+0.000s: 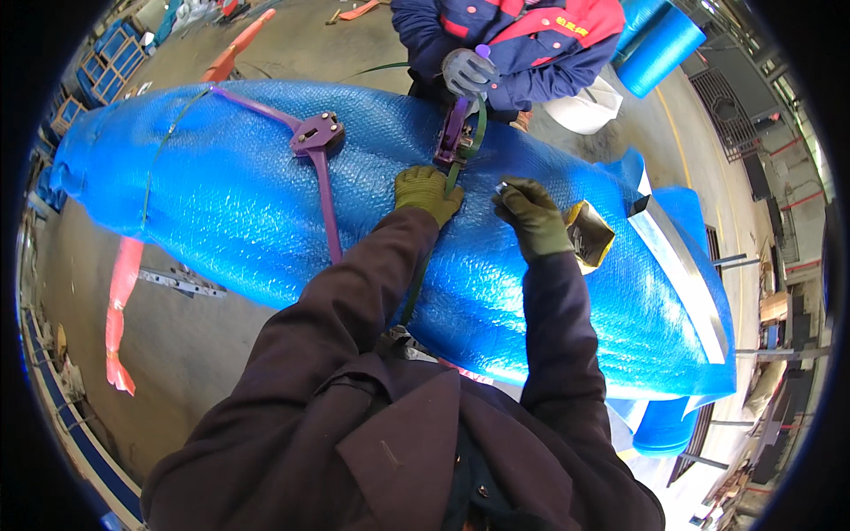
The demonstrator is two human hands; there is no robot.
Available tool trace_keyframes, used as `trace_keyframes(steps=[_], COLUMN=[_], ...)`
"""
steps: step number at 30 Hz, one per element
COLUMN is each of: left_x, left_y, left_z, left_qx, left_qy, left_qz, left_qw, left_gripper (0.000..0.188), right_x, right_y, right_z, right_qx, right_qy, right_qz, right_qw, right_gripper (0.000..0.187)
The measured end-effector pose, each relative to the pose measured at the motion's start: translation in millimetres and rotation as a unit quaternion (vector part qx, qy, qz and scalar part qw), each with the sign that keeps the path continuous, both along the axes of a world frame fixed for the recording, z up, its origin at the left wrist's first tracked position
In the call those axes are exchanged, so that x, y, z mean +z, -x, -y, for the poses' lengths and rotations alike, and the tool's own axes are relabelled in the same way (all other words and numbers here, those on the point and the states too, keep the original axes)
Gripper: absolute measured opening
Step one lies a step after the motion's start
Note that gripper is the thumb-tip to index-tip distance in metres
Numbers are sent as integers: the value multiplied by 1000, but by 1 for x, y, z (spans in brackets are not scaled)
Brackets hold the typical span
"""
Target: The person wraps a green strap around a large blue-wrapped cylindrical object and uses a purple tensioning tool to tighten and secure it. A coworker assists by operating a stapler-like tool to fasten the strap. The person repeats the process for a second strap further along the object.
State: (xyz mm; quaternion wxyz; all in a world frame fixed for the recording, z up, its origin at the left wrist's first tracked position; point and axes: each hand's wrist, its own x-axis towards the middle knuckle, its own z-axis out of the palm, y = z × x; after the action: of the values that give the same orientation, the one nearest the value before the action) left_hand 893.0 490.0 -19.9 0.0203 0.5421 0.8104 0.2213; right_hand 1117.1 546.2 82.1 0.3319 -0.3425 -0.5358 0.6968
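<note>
Our left hand [427, 193]: olive glove, palm down on the blue wrapped bundle [248, 186], fingers bent, thumb side against the green strap [413, 296]. We can't tell if the fingers are closed on the strap or only pressing beside it. Our right hand [536, 219]: same glove type, closed, small metal piece [502, 188] pinched at the fingertips. It's over the bundle; we can't tell if it touches the wrap.

Strap runs across the bundle, out below our left grip past the forearm, and up beyond it to a purple strapping tool [453, 131]. That tool sits just past our left fingertips, with a co-worker's gray-gloved hand [470, 73] at its upper end, strap alongside.

Second purple tool [317, 134] lies on the wrap, left of our left grip, untouched, long handles spread. Open yellow-edged pouch [591, 235] is just right of our right grip, on the bundle. Further right of that grip, a silver strip [677, 270] runs along the bundle. Well left of both grips, a thin green band [164, 146] circles the bundle's narrow end.
</note>
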Motion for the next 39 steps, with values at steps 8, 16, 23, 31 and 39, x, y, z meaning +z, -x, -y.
trace_keyframes(steps=[8,16,23,31,39], left_x=[2,-4,-14,-22,-20], left_y=[2,5,9,16,19], left_z=[6,5,5,2,6], left_qx=[4,11,0,-6,-29], left_qy=[-21,-48,-83,-125,-145], left_qz=[43,82,103,116,151], left_qw=[999,995,991,985,977], left_gripper=[68,63,47,34,35], right_x=[-62,-98,-85,-94,-98], right_y=[84,94,101,101,102], right_z=[-34,-41,-37,-54,-68], right_qx=[-21,-75,-58,7,55], right_qy=[34,47,-6,-114,-117], right_qz=[133,193,251,375,388], right_qw=[990,977,966,920,913], right_gripper=[34,31,36,42,42])
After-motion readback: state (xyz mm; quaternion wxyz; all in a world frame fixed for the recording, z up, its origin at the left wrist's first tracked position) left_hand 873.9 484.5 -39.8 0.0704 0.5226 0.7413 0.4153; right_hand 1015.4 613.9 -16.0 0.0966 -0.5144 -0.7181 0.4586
